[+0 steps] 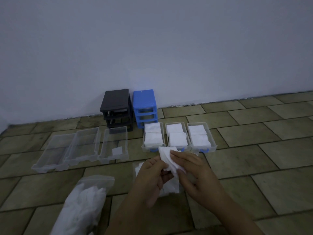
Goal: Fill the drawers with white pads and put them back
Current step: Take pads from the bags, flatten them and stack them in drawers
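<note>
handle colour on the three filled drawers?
Blue, on the filled drawers; handles show best in the head view, partly hidden by the pads held in front.

Dim, bluish light; soft blur; bowed edges

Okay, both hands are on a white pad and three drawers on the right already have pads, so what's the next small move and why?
Probably carry the white pad held by the left hand and right hand over to the nearest clear drawer on the left. The three blue-handled drawers already hold pads, while this one shows just a single small square and its two neighbours look bare.
</note>
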